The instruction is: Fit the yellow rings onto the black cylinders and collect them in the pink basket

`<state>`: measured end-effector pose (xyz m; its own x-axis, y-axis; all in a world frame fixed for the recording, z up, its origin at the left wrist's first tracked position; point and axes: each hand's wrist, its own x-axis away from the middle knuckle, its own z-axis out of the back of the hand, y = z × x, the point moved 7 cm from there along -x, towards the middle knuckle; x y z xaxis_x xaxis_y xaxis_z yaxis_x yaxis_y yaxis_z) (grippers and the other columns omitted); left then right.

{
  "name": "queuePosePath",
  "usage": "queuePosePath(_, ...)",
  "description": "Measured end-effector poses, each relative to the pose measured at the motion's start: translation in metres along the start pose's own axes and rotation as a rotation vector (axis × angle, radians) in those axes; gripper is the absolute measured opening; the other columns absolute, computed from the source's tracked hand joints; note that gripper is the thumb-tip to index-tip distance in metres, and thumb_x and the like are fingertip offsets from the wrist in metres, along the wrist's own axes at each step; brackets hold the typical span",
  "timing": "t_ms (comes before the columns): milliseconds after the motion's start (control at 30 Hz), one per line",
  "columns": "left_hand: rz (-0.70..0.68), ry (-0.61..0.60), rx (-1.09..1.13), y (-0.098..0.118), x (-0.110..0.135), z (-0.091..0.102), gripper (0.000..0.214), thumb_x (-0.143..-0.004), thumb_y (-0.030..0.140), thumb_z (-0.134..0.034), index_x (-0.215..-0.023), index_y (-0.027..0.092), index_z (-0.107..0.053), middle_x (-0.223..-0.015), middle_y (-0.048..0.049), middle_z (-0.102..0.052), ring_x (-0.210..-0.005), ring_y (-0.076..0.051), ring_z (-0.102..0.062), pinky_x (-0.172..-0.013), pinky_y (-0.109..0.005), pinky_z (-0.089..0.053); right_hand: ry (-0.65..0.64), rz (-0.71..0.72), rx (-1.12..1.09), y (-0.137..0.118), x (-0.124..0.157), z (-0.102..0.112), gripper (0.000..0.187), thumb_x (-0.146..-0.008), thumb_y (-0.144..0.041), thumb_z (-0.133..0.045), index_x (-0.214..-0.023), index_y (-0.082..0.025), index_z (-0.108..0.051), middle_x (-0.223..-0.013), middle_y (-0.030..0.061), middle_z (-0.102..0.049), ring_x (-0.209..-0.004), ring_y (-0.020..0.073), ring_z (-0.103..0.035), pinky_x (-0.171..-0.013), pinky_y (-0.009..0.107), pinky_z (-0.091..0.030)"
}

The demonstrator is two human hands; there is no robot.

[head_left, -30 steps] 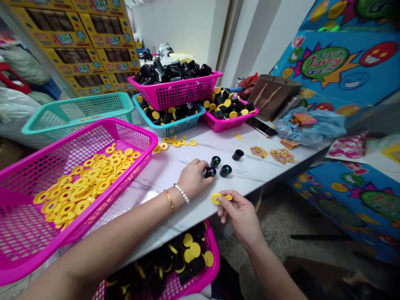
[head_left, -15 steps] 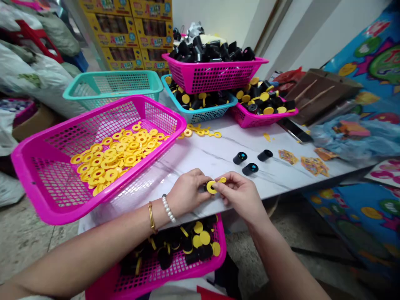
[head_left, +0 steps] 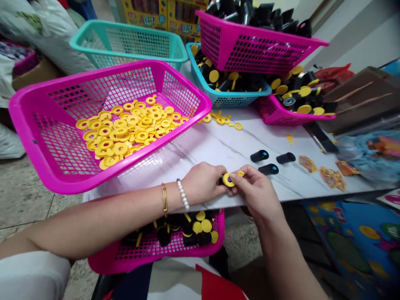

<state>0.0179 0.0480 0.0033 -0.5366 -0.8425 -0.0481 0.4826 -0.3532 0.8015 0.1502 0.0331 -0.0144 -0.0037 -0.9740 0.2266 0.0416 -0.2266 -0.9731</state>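
Note:
My left hand (head_left: 203,183) is closed around a small black tube whose end shows at the fingertips. My right hand (head_left: 258,192) pinches a yellow ring cap (head_left: 229,179) against that tube's end, at the near edge of the white marble table (head_left: 218,146). Three more black tubes (head_left: 268,162) lie on the table just right of my hands. A big pink basket (head_left: 37,137) with several loose yellow rings (head_left: 125,131) sits to the left.
A pink basket of capped tubes (head_left: 162,243) rests below the table edge. At the back stand a teal basket (head_left: 125,41), a blue basket (head_left: 225,89) and two pink baskets (head_left: 259,46) of black tubes. Loose rings (head_left: 223,121) and stickers (head_left: 325,173) lie on the table.
My left hand lifted a black tube off the table and my right hand brought the yellow ring to it; both hands now meet at the near edge. The camera tilted down.

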Motion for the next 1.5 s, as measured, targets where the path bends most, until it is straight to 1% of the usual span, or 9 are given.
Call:
queuePosePath(133,0.166,-0.093,0.270,-0.005,-0.001,-0.001,0.034,-0.081,0.050,-0.057,-0.082,0.016,-0.062,-0.060,-0.0009,-0.063,-0.048,-0.011,-0.056,-0.048,-0.022,-0.038,-0.032,-0.034,0.061,0.001,0.001,-0.001,0.028,-0.073,-0.035,-0.076,-0.078,-0.018,-0.054,-0.066,-0.0023,-0.063,-0.051,0.0089,-0.057,-0.049,0.017,-0.047)
queuePosePath(267,0.288,-0.192,0.496,-0.012,0.000,-0.013,0.032,-0.087,0.047,-0.051,-0.085,0.016,-0.058,-0.060,-0.0005,-0.063,-0.042,-0.009,-0.054,-0.044,-0.021,-0.038,-0.016,-0.007,0.102,0.001,0.001,0.000,0.030,-0.076,-0.041,-0.072,-0.080,-0.019,-0.053,-0.067,-0.0028,-0.060,-0.049,0.0098,-0.057,-0.047,0.019,-0.047)
queuePosePath(433,0.089,0.025,0.233,-0.004,0.008,-0.004,0.031,-0.085,0.043,-0.057,-0.102,0.017,-0.056,-0.057,0.0038,-0.059,-0.053,-0.012,-0.056,-0.052,-0.022,-0.038,0.031,0.059,0.069,0.003,0.008,-0.002,0.029,-0.075,-0.040,-0.073,-0.090,-0.020,-0.059,-0.074,-0.0024,-0.059,-0.046,0.0080,-0.050,-0.045,0.021,-0.043)
queuePosePath(600,-0.089,0.101,0.068,0.005,0.013,-0.003,0.022,-0.081,0.031,-0.062,-0.101,0.020,-0.060,-0.073,0.0012,-0.064,-0.067,-0.014,-0.059,-0.061,-0.022,-0.040,0.107,0.172,-0.018,0.001,0.017,0.005,0.025,-0.085,-0.041,-0.061,-0.089,-0.016,-0.067,-0.077,0.0026,-0.061,-0.058,0.0101,-0.052,-0.054,0.022,-0.044)
queuePosePath(700,-0.141,0.114,-0.010,0.008,0.011,0.000,0.020,-0.078,0.026,-0.063,-0.096,0.020,-0.065,-0.083,-0.0012,-0.066,-0.075,-0.015,-0.059,-0.068,-0.024,-0.041,-0.032,0.027,-0.120,0.003,0.010,0.003,0.024,-0.082,-0.039,-0.065,-0.081,-0.014,-0.063,-0.064,0.0007,-0.057,-0.054,0.0088,-0.050,-0.048,0.019,-0.040)
queuePosePath(867,-0.096,-0.007,0.022,0.006,0.004,-0.001,0.010,-0.077,0.025,-0.063,-0.083,0.021,-0.068,-0.067,0.0030,-0.063,-0.061,-0.011,-0.054,-0.058,-0.022,-0.034,-0.315,-0.203,0.000,0.001,-0.003,-0.011,0.027,-0.075,-0.032,-0.073,-0.083,-0.019,-0.051,-0.053,-0.0092,-0.047,-0.038,0.0053,-0.038,-0.037,0.017,-0.035)
queuePosePath(1000,-0.033,-0.061,0.060,0.002,0.000,-0.006,0.013,-0.075,0.033,-0.068,-0.080,0.020,-0.068,-0.059,0.0047,-0.059,-0.054,-0.010,-0.050,-0.052,-0.021,-0.029,-0.313,-0.137,0.129,-0.001,-0.003,-0.010,0.027,-0.081,-0.037,-0.066,-0.088,-0.020,-0.047,-0.055,-0.0088,-0.049,-0.041,0.0086,-0.049,-0.042,0.020,-0.042)
queuePosePath(1300,0.001,0.050,-0.182,0.001,0.007,-0.009,0.038,-0.072,0.055,-0.068,-0.080,0.020,-0.056,-0.067,0.0006,-0.062,-0.062,-0.016,-0.057,-0.052,-0.023,-0.030,-0.378,-0.058,0.176,-0.008,0.008,-0.019,0.026,-0.082,-0.040,-0.064,-0.090,-0.021,-0.049,-0.065,-0.0058,-0.054,-0.053,0.0106,-0.056,-0.052,0.022,-0.045)
queuePosePath(1500,0.015,0.015,-0.226,0.000,0.006,-0.012,0.039,-0.072,0.056,-0.067,-0.084,0.020,-0.056,-0.069,0.0001,-0.063,-0.064,-0.017,-0.059,-0.051,-0.023,-0.029,-0.233,0.013,0.255,-0.005,0.011,-0.013,0.026,-0.081,-0.042,-0.063,-0.089,-0.022,-0.049,-0.061,-0.0085,-0.049,-0.039,0.0060,-0.041,-0.036,0.018,-0.031)
